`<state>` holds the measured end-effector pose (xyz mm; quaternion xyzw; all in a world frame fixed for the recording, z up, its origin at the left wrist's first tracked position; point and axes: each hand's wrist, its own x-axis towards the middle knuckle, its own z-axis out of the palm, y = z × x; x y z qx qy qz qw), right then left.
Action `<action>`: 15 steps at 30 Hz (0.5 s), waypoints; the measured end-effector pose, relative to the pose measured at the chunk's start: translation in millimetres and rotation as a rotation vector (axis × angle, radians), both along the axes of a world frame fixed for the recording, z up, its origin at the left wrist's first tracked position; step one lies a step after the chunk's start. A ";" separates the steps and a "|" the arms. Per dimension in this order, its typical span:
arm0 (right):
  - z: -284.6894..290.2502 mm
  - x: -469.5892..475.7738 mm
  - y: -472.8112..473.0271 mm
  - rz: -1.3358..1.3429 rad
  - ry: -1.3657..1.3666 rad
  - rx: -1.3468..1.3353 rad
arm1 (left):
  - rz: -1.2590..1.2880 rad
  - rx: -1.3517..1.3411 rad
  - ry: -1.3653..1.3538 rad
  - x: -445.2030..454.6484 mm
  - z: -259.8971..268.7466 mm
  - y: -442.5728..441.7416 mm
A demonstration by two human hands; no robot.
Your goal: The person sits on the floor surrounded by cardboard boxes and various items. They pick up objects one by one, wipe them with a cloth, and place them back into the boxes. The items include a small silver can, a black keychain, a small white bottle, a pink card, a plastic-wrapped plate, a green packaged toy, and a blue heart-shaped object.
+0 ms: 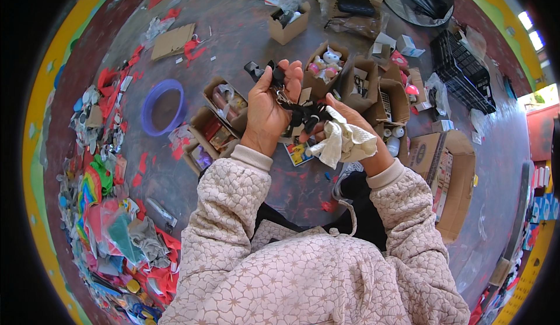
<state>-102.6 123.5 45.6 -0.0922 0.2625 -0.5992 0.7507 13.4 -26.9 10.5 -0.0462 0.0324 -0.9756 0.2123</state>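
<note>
A tangle of black straps or cords (306, 114) with small metal rings is held up between both hands. My left hand (267, 115) grips its far end, where black clip-like pieces (275, 73) stick out past the thumb. In my right hand (363, 128) are the near part of the tangle and a crumpled cream cloth or paper towel (343, 141). Below the hands a small yellow printed packet (298, 152) lies on the floor. Just left of my left hand stand open cardboard boxes, one with a pink item in clear wrap (225, 100).
A purple basin (163, 107) sits at left, beside a long heap of mixed goods and red scraps (127, 237). Ahead stand a box of plush toys (326, 62) and several other cartons. At right are a large carton (455, 185) and a black plastic crate (463, 71).
</note>
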 end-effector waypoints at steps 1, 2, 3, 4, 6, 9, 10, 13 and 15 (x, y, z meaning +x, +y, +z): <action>-3.2 -1.8 1.0 -0.025 0.031 0.026 | 0.040 -0.021 -0.068 -0.1 0.5 0.5; -5.0 -2.6 1.6 -0.048 0.063 0.051 | 0.081 -0.041 -0.136 -0.8 1.7 1.9; -8.7 -4.2 1.3 -0.074 0.097 0.078 | 0.120 -0.061 -0.201 -2.9 2.4 3.3; -17.3 -4.6 -3.7 -0.087 0.187 0.021 | 0.130 -0.126 -0.245 -3.8 3.4 4.8; -18.5 -7.1 -3.8 -0.152 0.194 0.064 | 0.156 -0.258 -0.334 -3.5 6.1 8.4; -23.0 -11.7 -5.5 -0.178 0.241 0.079 | 0.198 -0.301 -0.404 -4.0 10.1 12.5; -28.8 -14.2 -5.6 -0.177 0.256 0.079 | 0.208 -0.312 -0.409 -4.3 11.5 14.1; -35.2 -13.4 -6.9 -0.195 0.285 0.111 | 0.220 -0.329 -0.409 -4.9 13.7 16.0; -38.9 -12.4 -8.5 -0.210 0.291 0.127 | 0.208 -0.323 -0.383 -4.6 15.0 16.3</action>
